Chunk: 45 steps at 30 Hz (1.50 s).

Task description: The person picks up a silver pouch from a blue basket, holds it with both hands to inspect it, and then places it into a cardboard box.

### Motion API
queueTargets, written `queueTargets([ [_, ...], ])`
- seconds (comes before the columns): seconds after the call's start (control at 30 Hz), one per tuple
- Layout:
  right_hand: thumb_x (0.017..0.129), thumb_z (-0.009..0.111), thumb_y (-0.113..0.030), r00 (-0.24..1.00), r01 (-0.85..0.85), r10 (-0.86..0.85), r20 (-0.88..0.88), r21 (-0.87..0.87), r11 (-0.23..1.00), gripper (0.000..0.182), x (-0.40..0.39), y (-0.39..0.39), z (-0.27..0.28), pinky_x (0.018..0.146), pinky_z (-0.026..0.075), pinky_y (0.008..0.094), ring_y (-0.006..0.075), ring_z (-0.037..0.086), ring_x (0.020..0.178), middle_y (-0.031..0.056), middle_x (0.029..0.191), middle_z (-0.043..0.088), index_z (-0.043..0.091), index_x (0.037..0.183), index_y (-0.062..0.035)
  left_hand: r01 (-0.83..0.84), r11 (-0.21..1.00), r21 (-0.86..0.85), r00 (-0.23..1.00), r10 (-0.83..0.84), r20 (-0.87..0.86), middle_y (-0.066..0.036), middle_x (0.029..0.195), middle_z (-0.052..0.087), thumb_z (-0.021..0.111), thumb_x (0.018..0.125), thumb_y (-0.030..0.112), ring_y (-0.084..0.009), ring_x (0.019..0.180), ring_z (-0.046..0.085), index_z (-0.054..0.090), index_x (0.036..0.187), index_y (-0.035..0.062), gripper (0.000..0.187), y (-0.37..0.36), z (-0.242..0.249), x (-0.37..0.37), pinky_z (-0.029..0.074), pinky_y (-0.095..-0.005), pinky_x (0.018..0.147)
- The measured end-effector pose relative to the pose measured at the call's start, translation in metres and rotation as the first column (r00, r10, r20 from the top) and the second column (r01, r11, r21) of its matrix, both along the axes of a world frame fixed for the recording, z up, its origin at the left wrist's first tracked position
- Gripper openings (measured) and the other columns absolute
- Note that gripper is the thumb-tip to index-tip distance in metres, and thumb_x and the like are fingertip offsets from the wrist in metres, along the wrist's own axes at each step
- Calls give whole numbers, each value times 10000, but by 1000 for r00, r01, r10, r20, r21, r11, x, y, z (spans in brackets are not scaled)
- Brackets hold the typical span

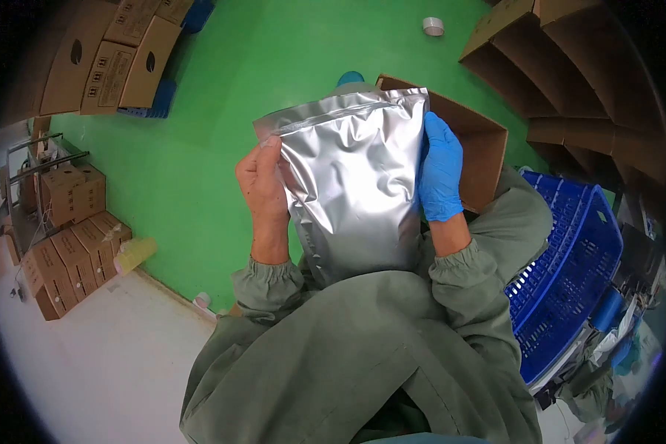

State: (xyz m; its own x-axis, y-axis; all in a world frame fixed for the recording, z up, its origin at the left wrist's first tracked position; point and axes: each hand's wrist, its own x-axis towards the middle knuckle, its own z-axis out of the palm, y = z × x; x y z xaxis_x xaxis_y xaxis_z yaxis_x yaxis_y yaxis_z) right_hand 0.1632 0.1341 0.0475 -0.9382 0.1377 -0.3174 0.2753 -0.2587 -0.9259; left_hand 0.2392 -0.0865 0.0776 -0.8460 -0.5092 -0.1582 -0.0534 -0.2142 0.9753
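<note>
A large silver foil bag [355, 170] is held upright in front of my body, its zip-like seam running along the upper edge. My bare left hand [263, 181] grips its left edge near the top corner, thumb on the front. My right hand [442, 170], in a blue glove, is closed round the right edge, with some fingers hidden behind the bag. The lower end of the bag rests against my green-grey clothing. Behind the bag and to its right stands an open cardboard box [477, 152], partly covered by the bag and my right hand.
Stacked cartons [111, 66] stand at the upper left, more cartons [70, 259] at the lower left beside a yellow roll [135, 254]. Open boxes [555, 66] line the upper right. A blue crate [570, 259] is at my right. A tape roll [433, 27] lies on the green floor [274, 52].
</note>
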Motion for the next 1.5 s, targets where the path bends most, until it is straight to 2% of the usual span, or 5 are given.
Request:
queueTargets([
  [0.1,944,530,-206,1000,4,-4,-11,23,1000,300,0,0,-1,835,437,244,99,542,889,36,982,639,641,1068,44,-45,999,8,999,45,0,-2,781,597,554,918,183,-54,709,493,651,835,-14,235,5,3,-4,360,-218,637],
  [0.17,944,530,-207,1000,15,-15,-4,13,1000,300,-1,0,-4,833,438,243,99,542,888,36,979,640,642,1066,43,-70,996,-49,997,68,-46,79,623,452,567,911,193,-21,580,354,553,641,60,301,10,9,-8,252,-211,522],
  [1.1,942,534,-221,1000,11,-11,-4,-3,1000,315,0,1,-6,847,433,248,101,539,897,39,995,639,637,1071,48,-191,979,-77,979,196,64,14,563,493,480,950,329,-70,518,431,574,633,33,444,13,17,-7,318,-236,490],
  [1.17,943,533,-222,1000,16,-16,-3,-4,1000,318,0,1,-6,851,433,248,103,540,900,41,999,639,636,1075,48,-191,981,-37,973,194,126,4,755,563,485,965,279,-73,692,501,603,820,43,301,16,23,-4,390,-227,624],
  [1.5,946,526,-232,1000,1,-1,14,30,1000,335,-1,2,-6,858,431,254,111,541,908,50,1010,638,632,1086,53,-134,990,37,988,130,84,-6,744,592,446,977,294,-81,652,529,604,832,41,332,2,2,0,406,-226,599],
])
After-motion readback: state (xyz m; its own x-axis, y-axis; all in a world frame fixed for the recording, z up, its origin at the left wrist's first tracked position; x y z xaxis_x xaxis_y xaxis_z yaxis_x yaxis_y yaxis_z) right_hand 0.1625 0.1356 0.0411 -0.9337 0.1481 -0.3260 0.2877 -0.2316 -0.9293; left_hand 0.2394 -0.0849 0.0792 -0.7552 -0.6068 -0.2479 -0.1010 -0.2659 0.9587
